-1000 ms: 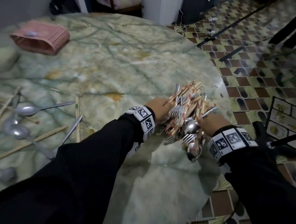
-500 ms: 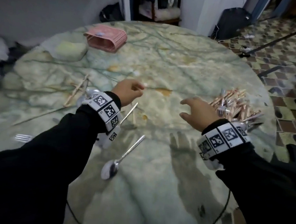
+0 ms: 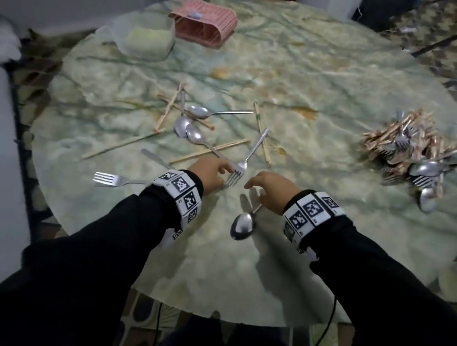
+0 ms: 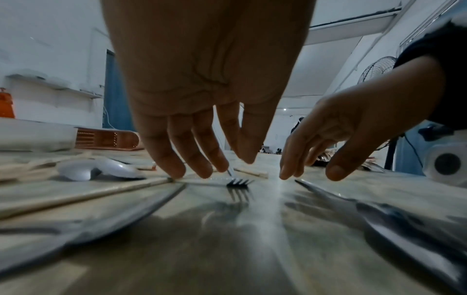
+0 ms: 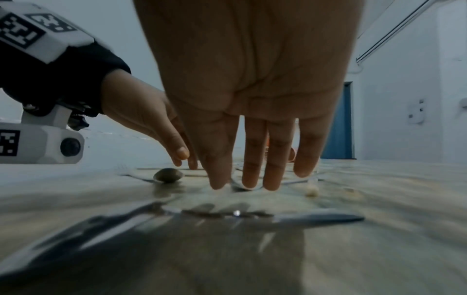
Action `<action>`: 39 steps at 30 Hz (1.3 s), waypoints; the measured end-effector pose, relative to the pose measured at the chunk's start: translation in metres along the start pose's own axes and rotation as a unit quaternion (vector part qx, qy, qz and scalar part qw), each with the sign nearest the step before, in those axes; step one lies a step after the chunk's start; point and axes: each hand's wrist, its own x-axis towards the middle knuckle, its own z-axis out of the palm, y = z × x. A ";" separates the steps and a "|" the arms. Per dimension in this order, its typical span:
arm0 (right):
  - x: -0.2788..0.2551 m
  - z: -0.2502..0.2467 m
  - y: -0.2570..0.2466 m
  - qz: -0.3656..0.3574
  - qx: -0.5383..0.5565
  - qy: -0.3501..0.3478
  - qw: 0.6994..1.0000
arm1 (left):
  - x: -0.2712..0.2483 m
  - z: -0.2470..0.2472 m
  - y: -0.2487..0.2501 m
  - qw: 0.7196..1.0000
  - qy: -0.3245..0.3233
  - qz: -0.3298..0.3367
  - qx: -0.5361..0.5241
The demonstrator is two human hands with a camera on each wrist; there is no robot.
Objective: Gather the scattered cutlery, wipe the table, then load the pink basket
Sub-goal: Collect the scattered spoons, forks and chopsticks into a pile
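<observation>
Head view — left hand (image 3: 213, 171) grip loose at fork (image 3: 244, 157)

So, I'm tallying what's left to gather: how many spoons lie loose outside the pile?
4: three mid-table among chopsticks, the far spoon, left spoon, middle spoon; the near spoon by the right hand. A half-hidden handle may be another.

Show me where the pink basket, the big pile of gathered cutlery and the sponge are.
pink basket (image 3: 208, 17): head view, on its top wall.
pile of gathered cutlery (image 3: 408, 145): head view, on the middle of the heap.
sponge (image 3: 149, 39): head view, on its top face.
</observation>
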 end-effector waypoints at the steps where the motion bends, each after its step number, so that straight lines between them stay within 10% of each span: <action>1: 0.000 0.004 -0.003 0.005 -0.006 -0.004 1.000 | -0.001 0.002 -0.004 1.000 -0.003 0.004 0.004; 12: 0.011 0.003 -0.012 -0.009 -0.102 -0.091 0.991 | -0.017 -0.013 -0.040 0.998 0.065 0.004 -0.021; 16: 0.012 0.007 -0.009 -0.031 -0.166 -0.100 0.981 | -0.029 -0.034 -0.076 0.962 0.205 -0.182 0.000; 21: 0.016 0.006 -0.004 -0.012 -0.115 -0.090 0.989 | -0.053 -0.039 -0.119 0.916 0.200 -0.347 0.033; 39: 0.026 0.004 -0.015 -0.045 0.063 0.026 0.997 | -0.065 -0.035 -0.119 0.936 0.208 -0.282 0.038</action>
